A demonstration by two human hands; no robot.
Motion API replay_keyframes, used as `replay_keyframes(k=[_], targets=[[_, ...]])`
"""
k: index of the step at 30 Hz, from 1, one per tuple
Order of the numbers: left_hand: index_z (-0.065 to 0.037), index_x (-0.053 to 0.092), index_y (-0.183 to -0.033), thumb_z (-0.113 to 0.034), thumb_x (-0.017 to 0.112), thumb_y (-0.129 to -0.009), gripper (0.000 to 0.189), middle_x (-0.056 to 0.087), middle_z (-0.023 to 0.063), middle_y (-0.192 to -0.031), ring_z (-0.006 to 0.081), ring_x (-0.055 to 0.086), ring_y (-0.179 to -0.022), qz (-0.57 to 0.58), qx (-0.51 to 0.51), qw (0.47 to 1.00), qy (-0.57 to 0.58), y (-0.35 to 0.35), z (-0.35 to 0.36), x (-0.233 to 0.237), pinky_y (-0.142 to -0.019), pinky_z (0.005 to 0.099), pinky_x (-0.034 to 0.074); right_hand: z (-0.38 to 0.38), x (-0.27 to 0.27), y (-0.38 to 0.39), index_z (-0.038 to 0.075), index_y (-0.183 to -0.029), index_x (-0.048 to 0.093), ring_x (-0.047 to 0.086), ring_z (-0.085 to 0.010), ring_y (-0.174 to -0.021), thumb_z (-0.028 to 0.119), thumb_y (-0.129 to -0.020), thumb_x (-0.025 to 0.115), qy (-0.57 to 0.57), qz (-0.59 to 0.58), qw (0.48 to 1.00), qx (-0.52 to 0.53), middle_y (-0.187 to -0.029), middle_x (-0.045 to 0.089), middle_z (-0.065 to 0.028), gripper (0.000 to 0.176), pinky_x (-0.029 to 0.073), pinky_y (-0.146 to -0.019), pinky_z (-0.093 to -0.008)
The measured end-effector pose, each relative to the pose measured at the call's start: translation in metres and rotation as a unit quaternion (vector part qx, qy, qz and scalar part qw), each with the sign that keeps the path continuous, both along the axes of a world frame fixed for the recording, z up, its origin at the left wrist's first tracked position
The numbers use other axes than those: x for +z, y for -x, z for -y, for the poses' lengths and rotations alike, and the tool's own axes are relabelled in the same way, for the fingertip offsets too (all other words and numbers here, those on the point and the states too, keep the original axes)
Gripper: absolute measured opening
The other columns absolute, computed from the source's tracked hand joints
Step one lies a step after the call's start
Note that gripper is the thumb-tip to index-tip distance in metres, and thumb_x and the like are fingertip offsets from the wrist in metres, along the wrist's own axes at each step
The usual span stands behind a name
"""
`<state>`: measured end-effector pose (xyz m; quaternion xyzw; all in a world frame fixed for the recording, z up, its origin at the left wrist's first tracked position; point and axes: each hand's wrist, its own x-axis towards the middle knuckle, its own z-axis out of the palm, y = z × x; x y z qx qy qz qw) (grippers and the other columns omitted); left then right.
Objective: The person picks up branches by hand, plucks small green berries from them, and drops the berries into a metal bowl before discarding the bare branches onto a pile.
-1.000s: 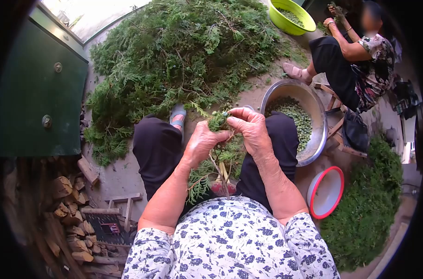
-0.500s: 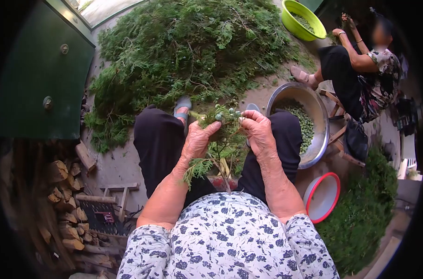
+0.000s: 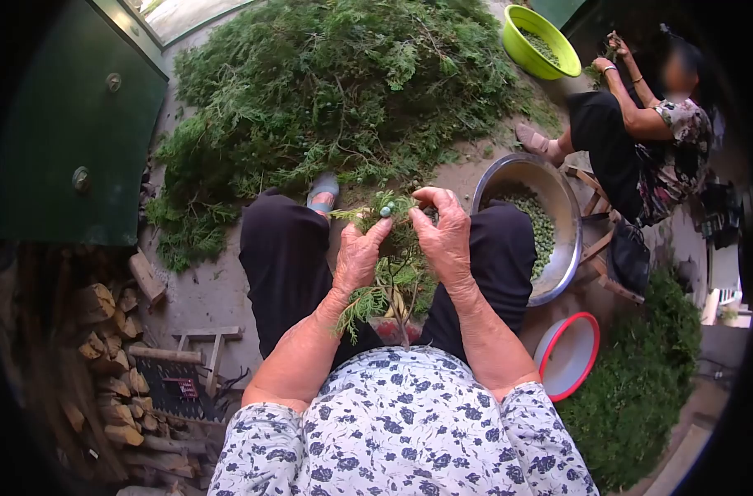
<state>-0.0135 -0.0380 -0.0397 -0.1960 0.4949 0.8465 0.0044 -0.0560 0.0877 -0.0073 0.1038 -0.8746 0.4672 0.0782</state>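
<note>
A green conifer sprig [image 3: 393,273] with small bluish-green cones stands between my knees. My left hand [image 3: 357,256] grips it from the left, thumb up near a cone at the tip. On the sprig's top right my right hand [image 3: 444,236] pinches with its fingertips. To the right on the ground stands a steel bowl [image 3: 558,194] partly filled with picked green cones. Whether loose cones lie inside my right palm is hidden.
A big heap of cut green branches [image 3: 335,91] covers the ground ahead. A red-rimmed white basin [image 3: 568,355] lies at lower right beside another green pile [image 3: 641,388]. Another person [image 3: 641,124] sits at upper right by a lime bowl [image 3: 542,41]. Stacked firewood [image 3: 112,364] is at left.
The sprig has been turned and lifted a little in my hands. My right fingers have shifted from the tip's right side onto its top. The view drifted slightly.
</note>
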Motion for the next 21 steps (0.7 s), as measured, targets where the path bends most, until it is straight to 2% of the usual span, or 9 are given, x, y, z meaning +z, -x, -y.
replay_keyframes(k=[1,3,4,6,10,13,15,17,21], targets=[[-0.001,0.063,-0.095,-0.013,0.061,-0.084,0.016,0.063,0.0025,-0.086,0.0087,0.055,-0.078,0.001,0.001,1.0,0.0,-0.001,0.003,-0.006,-0.069,0.0252,0.046,-0.003,-0.006,-0.001,0.002,-0.092,0.059,0.057,-0.0256,-0.081,0.0,-0.072,0.062,0.0,0.001,1.0,0.001,-0.085,0.057,-0.0112,0.021,0.045,-0.074,-0.0329],[-0.001,0.062,-0.097,-0.013,0.061,-0.083,0.018,0.063,0.0021,-0.089,0.0088,0.056,-0.078,-0.002,-0.04,0.999,0.024,-0.001,0.006,-0.011,-0.071,0.0256,0.046,-0.008,-0.017,-0.001,0.007,-0.086,0.061,0.057,-0.0247,-0.082,0.005,-0.071,0.061,-0.04,0.005,0.999,0.013,-0.084,0.057,-0.0076,0.015,0.039,-0.074,-0.0362],[-0.001,0.062,-0.097,-0.013,0.061,-0.083,0.018,0.063,0.0021,-0.089,0.0088,0.056,-0.078,-0.001,-0.042,0.999,0.022,-0.001,0.005,-0.012,-0.071,0.0256,0.046,-0.008,-0.019,-0.003,0.005,-0.082,0.061,0.056,-0.0255,-0.082,0.002,-0.071,0.058,-0.03,-0.015,0.999,0.017,-0.084,0.057,-0.0089,0.012,0.04,-0.074,-0.0357],[-0.001,0.063,-0.1,-0.011,0.061,-0.083,0.019,0.063,0.0019,-0.09,0.0087,0.056,-0.078,0.026,-0.038,0.996,-0.073,-0.002,0.003,-0.011,-0.072,0.0254,0.046,-0.007,-0.02,-0.002,0.004,-0.082,0.061,0.056,-0.026,-0.082,0.001,-0.071,0.058,-0.012,-0.032,0.999,0.031,-0.084,0.056,-0.0096,0.012,0.041,-0.074,-0.0356],[-0.002,0.063,-0.101,-0.009,0.06,-0.083,0.02,0.063,0.0013,-0.089,0.0083,0.057,-0.077,0.004,-0.018,0.998,-0.067,-0.001,0.001,-0.008,-0.07,0.0248,0.046,0.0,-0.011,-0.003,0.002,-0.086,0.062,0.054,-0.0272,-0.084,-0.001,-0.072,0.058,0.027,-0.031,0.997,0.061,-0.085,0.056,-0.011,0.015,0.043,-0.075,-0.0354],[-0.002,0.063,-0.101,-0.008,0.06,-0.083,0.019,0.063,0.001,-0.088,0.0077,0.056,-0.077,0.002,-0.041,0.999,-0.034,-0.001,0.002,-0.007,-0.069,0.0244,0.046,0.0,-0.004,0.0,0.001,-0.088,0.062,0.055,-0.0267,-0.087,0.002,-0.073,0.061,0.003,-0.022,0.997,0.079,-0.087,0.057,-0.0112,0.015,0.043,-0.078,-0.0345],[-0.001,0.062,-0.1,-0.009,0.06,-0.084,0.019,0.063,0.0008,-0.088,0.0069,0.055,-0.077,-0.026,-0.072,0.996,0.036,-0.001,0.003,-0.008,-0.069,0.0242,0.046,-0.003,-0.003,0.004,0.0,-0.089,0.062,0.056,-0.0262,-0.09,0.004,-0.074,0.063,-0.026,-0.019,0.995,0.094,-0.089,0.058,-0.0116,0.016,0.043,-0.081,-0.0332],[-0.001,0.063,-0.099,-0.01,0.059,-0.084,0.018,0.063,0.0008,-0.087,0.0065,0.055,-0.077,-0.032,-0.083,0.994,0.061,-0.001,0.005,-0.005,-0.069,0.0238,0.045,-0.007,-0.005,0.007,0.0,-0.091,0.062,0.055,-0.0258,-0.089,0.006,-0.075,0.063,-0.05,-0.015,0.988,0.148,-0.088,0.059,-0.0116,0.017,0.043,-0.08,-0.0334],[-0.001,0.063,-0.098,-0.011,0.059,-0.085,0.017,0.063,0.0006,-0.085,0.0061,0.054,-0.077,-0.058,-0.079,0.988,0.117,-0.003,0.004,0.008,-0.069,0.0232,0.045,-0.011,-0.012,0.008,-0.001,-0.091,0.061,0.056,-0.0246,-0.086,0.007,-0.077,0.064,-0.003,-0.019,0.988,0.153,-0.086,0.059,-0.0112,0.017,0.043,-0.077,-0.0323]])
